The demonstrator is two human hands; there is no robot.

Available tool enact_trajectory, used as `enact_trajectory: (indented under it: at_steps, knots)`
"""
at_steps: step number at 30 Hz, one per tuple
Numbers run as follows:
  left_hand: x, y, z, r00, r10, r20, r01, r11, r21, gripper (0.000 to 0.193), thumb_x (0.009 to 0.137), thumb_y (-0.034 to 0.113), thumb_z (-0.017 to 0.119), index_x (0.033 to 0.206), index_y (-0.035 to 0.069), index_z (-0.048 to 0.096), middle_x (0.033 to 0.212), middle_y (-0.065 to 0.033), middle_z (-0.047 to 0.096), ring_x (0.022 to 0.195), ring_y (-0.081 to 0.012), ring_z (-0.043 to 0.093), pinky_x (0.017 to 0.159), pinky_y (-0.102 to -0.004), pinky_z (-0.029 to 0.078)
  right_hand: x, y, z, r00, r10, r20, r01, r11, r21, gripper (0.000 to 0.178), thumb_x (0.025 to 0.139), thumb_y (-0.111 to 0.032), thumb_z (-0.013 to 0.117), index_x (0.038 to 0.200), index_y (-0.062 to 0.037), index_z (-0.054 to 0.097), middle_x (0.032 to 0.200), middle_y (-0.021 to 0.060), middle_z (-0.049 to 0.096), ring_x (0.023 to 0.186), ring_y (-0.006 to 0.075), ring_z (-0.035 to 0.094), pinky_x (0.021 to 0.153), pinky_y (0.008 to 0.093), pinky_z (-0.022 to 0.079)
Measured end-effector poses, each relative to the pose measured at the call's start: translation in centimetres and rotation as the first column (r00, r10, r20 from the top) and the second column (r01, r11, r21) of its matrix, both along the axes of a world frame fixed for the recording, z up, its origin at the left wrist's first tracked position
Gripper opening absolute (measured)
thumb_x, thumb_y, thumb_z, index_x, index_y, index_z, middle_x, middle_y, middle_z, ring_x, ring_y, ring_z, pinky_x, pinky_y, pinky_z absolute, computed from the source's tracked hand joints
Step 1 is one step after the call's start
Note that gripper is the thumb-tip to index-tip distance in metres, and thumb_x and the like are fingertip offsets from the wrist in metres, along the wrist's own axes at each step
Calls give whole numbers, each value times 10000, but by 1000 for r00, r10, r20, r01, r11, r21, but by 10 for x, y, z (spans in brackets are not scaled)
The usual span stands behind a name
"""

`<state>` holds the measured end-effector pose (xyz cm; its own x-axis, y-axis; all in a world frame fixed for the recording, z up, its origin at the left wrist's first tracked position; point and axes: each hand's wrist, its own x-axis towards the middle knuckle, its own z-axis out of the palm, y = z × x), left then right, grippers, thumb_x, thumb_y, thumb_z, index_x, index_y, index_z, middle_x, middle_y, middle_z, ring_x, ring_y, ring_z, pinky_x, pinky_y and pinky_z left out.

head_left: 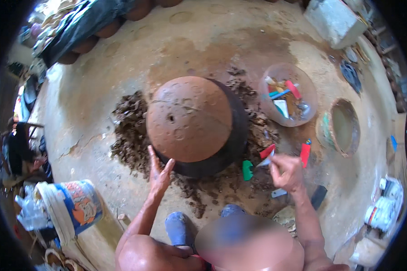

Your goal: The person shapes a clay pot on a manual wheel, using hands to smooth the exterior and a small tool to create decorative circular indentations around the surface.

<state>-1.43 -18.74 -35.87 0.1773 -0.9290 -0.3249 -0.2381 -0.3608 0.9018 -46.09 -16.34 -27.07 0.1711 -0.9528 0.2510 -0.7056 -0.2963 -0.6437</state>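
Note:
A round brown clay pot [196, 115] stands dome up in a dark round support [238, 131], with dents and a small dark hole on its surface. My left hand [159, 175] is at its near left edge, thumb and fingers spread, seemingly touching the rim of the support. To the right of the pot, my right hand [288, 172] is closed in a pinch on a thin, pale, pointed scraper [266, 160]. Beside that tip lie a red piece [267, 151] and a green notched scraper [247, 170]. Another red tool [305, 154] lies just past my right hand.
Clay scraps [129, 131] ring the pot. A clear tub [269, 106] of coloured tools and a basin of murky liquid [346, 127] stand at right. A white bucket [70, 207] is at left. Pots under a dark sheet [86, 31] line the far left; a person [22, 151] sits leftward.

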Motion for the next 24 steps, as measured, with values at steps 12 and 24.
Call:
enact_trajectory:
  at_steps: [12,24]
  knots:
    - [59,-40,-17,966,-77,-246,110,986,122,721,1027,119,738,1670,150,414,1402,-19,677,1071,-134,703,782,-279,580,-130,-208,-33,837,-372,-401,431,900,65,194,852,-72,688,1031,-40,755,969,240,801,884,462,780,795,558,614]
    - [35,-62,-7,979,-22,-203,46,992,116,963,1036,62,712,1818,207,169,1737,-138,460,1545,-313,495,1238,-443,439,-159,-243,-102,658,-163,-735,335,938,92,245,849,-134,736,1082,-87,800,933,291,780,882,479,790,736,575,629]
